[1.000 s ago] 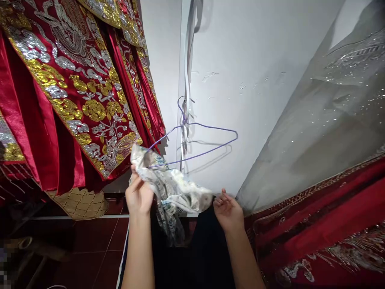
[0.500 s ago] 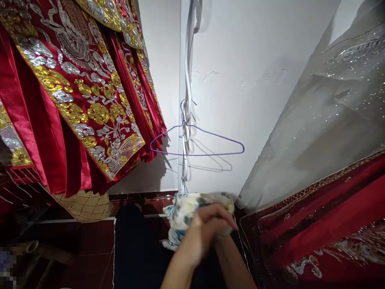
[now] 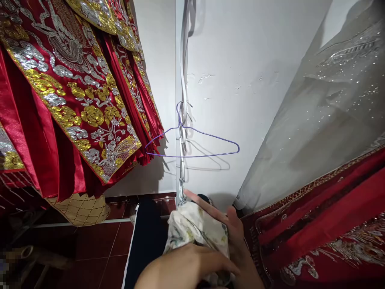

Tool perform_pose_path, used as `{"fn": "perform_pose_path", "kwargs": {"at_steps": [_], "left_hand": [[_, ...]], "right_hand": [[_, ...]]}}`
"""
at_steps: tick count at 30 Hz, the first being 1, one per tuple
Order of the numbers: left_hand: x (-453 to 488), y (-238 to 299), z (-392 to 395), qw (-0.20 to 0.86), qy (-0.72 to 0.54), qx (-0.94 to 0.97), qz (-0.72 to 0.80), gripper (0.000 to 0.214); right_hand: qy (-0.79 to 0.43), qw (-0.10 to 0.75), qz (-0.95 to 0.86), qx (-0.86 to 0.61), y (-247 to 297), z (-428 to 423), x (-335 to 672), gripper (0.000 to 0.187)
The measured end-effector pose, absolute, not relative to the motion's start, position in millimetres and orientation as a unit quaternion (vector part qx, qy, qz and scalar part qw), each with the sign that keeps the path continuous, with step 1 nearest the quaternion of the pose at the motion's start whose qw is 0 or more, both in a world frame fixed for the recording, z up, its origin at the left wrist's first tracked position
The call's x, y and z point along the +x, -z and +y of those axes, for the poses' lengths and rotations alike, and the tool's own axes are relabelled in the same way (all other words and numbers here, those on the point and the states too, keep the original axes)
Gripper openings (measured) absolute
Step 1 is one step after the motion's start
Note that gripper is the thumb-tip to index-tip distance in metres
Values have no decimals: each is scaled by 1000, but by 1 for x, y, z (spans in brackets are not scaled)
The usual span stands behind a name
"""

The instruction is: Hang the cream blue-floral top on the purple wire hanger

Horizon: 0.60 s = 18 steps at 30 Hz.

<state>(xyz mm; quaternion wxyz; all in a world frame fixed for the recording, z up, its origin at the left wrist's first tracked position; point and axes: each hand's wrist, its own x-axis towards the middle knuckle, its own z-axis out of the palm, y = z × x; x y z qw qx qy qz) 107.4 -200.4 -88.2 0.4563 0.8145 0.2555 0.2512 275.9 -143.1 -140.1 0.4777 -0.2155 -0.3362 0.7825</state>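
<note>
A white cloth with a blue, green and yellow floral print (image 3: 192,224) lies bunched over my lap, low in the view. Across its near side, my left hand (image 3: 192,263) is closed on the fabric, with the back of the hand up and the fingertips partly hidden. My right hand (image 3: 233,228) rests along the cloth's right and far edge. One of its fingers stretches out toward the wall and the thumb stands apart. Beyond both hands, a thin purple hanger (image 3: 192,155) hangs bare from a white strap (image 3: 183,72) by the wall.
Red garments with gold and silver embroidery (image 3: 93,116) hang at the left. A sheer, glittery veil-like fabric (image 3: 331,112) and a dark red embroidered garment (image 3: 325,224) fill the right side. Below are dark red floor tiles (image 3: 90,245) and a wooden stool-like object (image 3: 45,257).
My hands, close together over the cloth before, have moved apart: the left came nearer and the right went to the far right edge. The cloth has been bunched differently, and the view shifted slightly.
</note>
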Motion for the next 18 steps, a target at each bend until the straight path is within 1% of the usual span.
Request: {"fn": "perform_pose_path", "kwargs": {"at_steps": [1, 2, 3, 5, 6, 7, 9, 11, 13, 15, 17, 18], "left_hand": [[98, 83, -201, 466, -252, 806, 263, 35], [91, 80, -200, 469, -289, 787, 277, 29], [85, 78, -198, 457, -360, 756, 302, 25], [80, 82, -189, 394, -510, 679, 352, 24], [81, 87, -183, 358, -551, 654, 375, 25], [83, 94, -176, 333, -556, 645, 405, 29], [88, 108, -165, 335, -479, 677, 448, 40], [92, 119, -158, 381, -368, 723, 443, 34], [92, 126, -154, 405, -306, 749, 426, 28], [83, 129, -152, 403, -284, 760, 424, 24], [67, 130, -152, 400, -292, 753, 433, 23], [58, 131, -152, 405, -308, 744, 433, 27]], "right_hand": [[-794, 469, -334, -192, 137, -146, 276, 107], [-802, 469, -329, -170, 134, -148, 276, 109], [-804, 476, -322, -152, 132, -151, 275, 110], [-802, 493, -310, -131, 130, -154, 271, 106], [-803, 493, -309, -127, 130, -154, 269, 105], [-807, 485, -313, -125, 130, -154, 269, 105], [-818, 453, -332, -122, 129, -150, 271, 108], [-821, 431, -354, -120, 122, -142, 278, 106], [-805, 437, -383, -123, 108, -131, 286, 99], [-766, 470, -419, -132, 88, -119, 290, 86], [-697, 531, -456, -153, 68, -106, 290, 64], [-652, 569, -471, -169, 60, -101, 288, 52]]}}
